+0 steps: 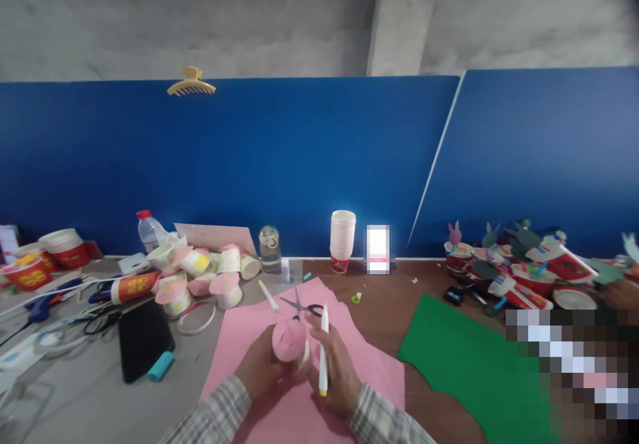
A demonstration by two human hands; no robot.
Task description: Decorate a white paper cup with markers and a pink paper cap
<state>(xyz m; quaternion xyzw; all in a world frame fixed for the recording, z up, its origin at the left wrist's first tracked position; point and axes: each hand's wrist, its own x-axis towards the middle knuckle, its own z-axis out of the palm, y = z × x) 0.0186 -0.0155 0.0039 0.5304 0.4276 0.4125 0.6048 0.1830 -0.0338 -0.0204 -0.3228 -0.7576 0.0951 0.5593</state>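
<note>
My left hand (262, 365) is wrapped round a paper cup with a round pink paper piece (289, 339) on its top. My right hand (335, 362) touches the cup's right side and holds a white marker (324, 357) with yellow ends, tilted nearly upright between its fingers. Both hands are over pink paper sheets (384, 371). Scissors (298, 303) lie on the paper just beyond the hands, blades spread. Another white marker (268, 296) lies at the paper's upper left edge.
Decorated paper cups (227, 289), a black tablet-like object (144, 341) and a cyan marker (160, 367) are at left. A cup stack (342, 241) and glass jar (270, 249) stand behind. Green paper (449, 357) and red cups (532, 281) are at right, near another person's hand.
</note>
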